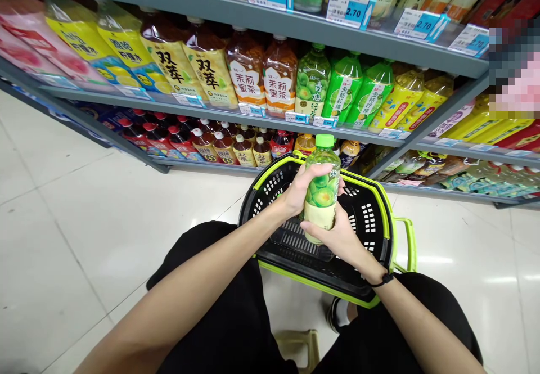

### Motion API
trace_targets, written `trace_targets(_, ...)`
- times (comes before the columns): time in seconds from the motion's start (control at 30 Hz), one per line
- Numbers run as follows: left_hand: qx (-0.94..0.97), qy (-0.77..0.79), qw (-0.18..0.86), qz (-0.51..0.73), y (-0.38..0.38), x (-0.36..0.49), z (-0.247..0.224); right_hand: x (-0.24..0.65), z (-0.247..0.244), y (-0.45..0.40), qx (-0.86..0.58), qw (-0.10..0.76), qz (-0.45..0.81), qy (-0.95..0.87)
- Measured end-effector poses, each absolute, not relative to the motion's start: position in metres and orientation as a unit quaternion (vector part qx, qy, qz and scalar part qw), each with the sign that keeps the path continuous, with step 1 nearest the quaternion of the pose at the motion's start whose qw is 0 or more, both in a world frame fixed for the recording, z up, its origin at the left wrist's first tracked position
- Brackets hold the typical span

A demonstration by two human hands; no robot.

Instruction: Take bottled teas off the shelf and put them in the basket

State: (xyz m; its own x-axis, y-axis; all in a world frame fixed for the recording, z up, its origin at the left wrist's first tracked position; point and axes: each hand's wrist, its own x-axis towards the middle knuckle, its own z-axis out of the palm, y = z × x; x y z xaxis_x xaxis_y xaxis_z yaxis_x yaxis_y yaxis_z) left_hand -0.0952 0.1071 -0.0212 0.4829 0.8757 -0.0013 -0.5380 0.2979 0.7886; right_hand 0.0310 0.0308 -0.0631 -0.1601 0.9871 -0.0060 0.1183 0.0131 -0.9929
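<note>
A green-capped drink bottle (323, 197) with a green fruit label stands almost upright between my two hands, above the basket. My left hand (301, 191) grips its upper part, fingers across the label. Lower down, my right hand (337, 233) is wrapped round the bottle from the right, its thumb across the pale lower label. Beneath is a black shopping basket (369, 194) with a lime-green rim and handle. My hands and the bottle hide part of the basket's inside.
Store shelves (236, 101) ahead hold rows of bottled drinks with price tags. Small dark bottles (198, 146) line the lowest shelf. My black-trousered knees flank the basket. A beige stool (301, 343) shows below me on the tiled floor (54, 194).
</note>
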Motion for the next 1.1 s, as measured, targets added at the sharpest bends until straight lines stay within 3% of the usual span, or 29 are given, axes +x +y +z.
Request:
trace_targets(0.47,0.371,0.218,0.778,0.458,0.106,-0.095,-0.019,0.033,-0.057,0.032,-0.489,0.425,0.530,-0.547)
trace_targets(0.67,0.364,0.153,0.784,0.479,0.107,-0.094,-0.014,0.049,-0.046,0.030,-0.358,0.338,0.740,-0.459)
trace_targets(0.8,0.391,0.164,0.777,0.465,0.108,-0.099,-0.008,0.052,-0.045,0.030,-0.298,0.326,0.800,-0.405)
trace_targets(0.97,0.436,0.249,0.717,0.484,0.107,-0.107,-0.001,0.043,-0.040,0.039,-0.393,0.315,0.766,-0.400)
trace_targets(1.1,0.475,0.275,0.640,0.538,0.113,-0.109,-0.004,0.039,-0.036,0.050,-0.499,0.302,0.666,-0.465)
